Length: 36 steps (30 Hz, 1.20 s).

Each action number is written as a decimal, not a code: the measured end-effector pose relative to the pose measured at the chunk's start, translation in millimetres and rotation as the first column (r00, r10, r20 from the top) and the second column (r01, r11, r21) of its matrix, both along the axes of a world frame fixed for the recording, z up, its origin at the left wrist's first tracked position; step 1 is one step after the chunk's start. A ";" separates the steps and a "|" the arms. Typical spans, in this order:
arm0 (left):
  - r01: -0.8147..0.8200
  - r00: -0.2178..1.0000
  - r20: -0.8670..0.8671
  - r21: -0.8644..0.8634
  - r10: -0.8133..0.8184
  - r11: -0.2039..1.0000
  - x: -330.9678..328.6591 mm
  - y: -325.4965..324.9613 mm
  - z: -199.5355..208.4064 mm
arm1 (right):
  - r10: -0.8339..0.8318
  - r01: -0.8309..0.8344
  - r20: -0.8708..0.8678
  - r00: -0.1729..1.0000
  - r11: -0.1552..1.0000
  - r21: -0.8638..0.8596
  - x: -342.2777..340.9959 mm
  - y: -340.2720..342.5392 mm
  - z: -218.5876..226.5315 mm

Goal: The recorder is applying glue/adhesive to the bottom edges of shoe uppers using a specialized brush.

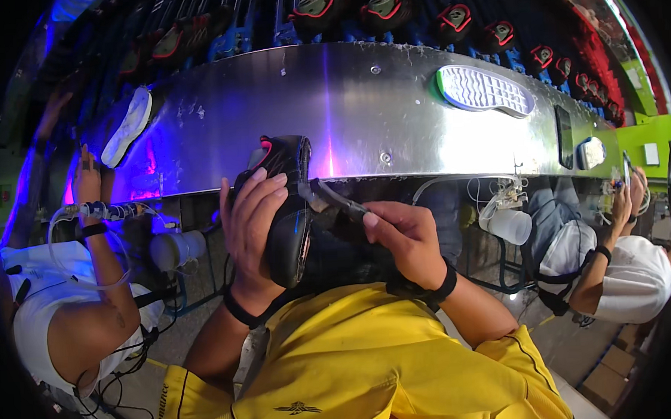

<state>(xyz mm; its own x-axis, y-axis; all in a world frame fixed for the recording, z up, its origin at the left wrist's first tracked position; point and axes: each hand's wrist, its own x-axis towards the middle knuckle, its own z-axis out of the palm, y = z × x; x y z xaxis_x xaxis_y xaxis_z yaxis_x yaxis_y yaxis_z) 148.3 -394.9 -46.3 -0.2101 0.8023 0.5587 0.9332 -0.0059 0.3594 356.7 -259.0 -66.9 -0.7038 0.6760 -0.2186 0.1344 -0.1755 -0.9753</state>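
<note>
My left hand (252,224) is wrapped round a black shoe upper (288,238) with a red-edged collar. The shoe stands on end, toe down, in front of the bench, with its sole side turned to the right. In my right hand (406,238), thumb and fingers pinch a slim dark brush (341,198). The brush tip is at the lower edge of the shoe; whether it touches is hard to see. A black band circles each of my wrists.
A shiny metal bench (345,82) spans the front, bearing a white sole (127,129) at left and a treaded white sole (486,92) at right. Black shoes (386,5) hang behind it. Co-workers sit on both sides. Tubing and a white canister (510,226) hang below.
</note>
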 end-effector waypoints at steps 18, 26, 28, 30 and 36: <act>-0.061 0.998 -0.019 -0.048 0.060 0.997 10.4 14.6 9.5 | -0.014 0.035 -0.089 0.996 0.971 0.236 18.9 -4.4 35.4; -0.153 0.988 0.016 -0.071 0.155 0.986 28.0 42.2 33.1 | -0.050 0.096 -0.165 0.985 0.954 0.284 28.7 -7.6 39.2; -0.177 0.984 0.021 -0.069 0.179 0.982 29.7 48.1 37.1 | -0.072 0.129 -0.161 0.984 0.916 0.381 32.4 -7.7 41.1; -0.189 0.981 0.014 -0.148 0.193 0.971 29.9 54.5 39.5 | -0.108 0.169 -0.163 0.981 0.887 0.429 33.5 -5.1 46.0; -0.158 0.987 -0.018 -0.262 0.158 0.952 28.9 74.5 59.2 | -0.208 0.200 -0.056 0.977 0.777 0.597 37.8 17.5 71.4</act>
<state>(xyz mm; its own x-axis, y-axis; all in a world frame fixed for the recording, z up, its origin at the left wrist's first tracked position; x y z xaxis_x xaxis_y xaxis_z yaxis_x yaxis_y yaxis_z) 177.2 -320.4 12.9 -0.3473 0.8766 0.3332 0.9135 0.2359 0.3314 394.5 -241.5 4.5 -0.5348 0.8013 0.2681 0.1745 0.4151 -0.8929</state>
